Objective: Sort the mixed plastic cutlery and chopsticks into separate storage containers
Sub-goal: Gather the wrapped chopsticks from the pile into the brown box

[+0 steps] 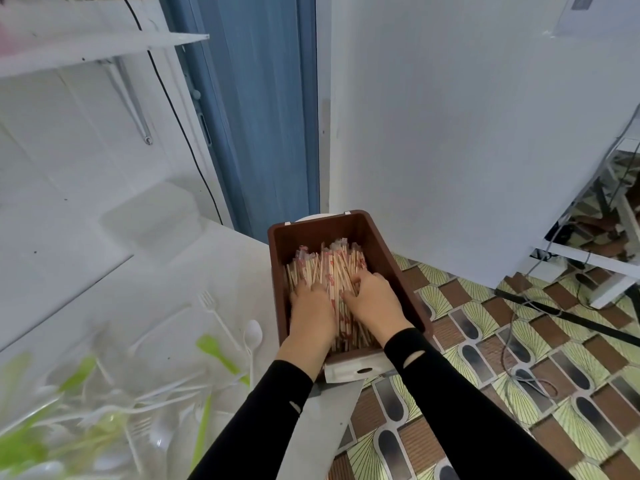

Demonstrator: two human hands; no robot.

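At the left, a white counter (194, 271) is seen, its right edge running diagonally down toward the near side, with patterned floor (519, 393) open beyond it. Loose white and green plastic cutlery (138, 403) is scattered across the counter's near-left part, blurred; a white fork (214, 311) and a white spoon (252, 337) lie nearest the right edge, leaving bare counter toward the far side. A brown bin (346, 230) is set at the counter's right edge, overhanging the floor, with a white wall panel (467, 133) close behind it. The bin is filled with wrapped chopsticks (325, 265), pale with red print, lying lengthwise. The left hand (310, 313) is laid palm-down on the chopsticks, its grip flattened and closed on nothing. Just beside it, the right hand (375, 299) is pressed onto the bundle, fingers curled loosely over the sticks; whether any are grasped cannot be told.
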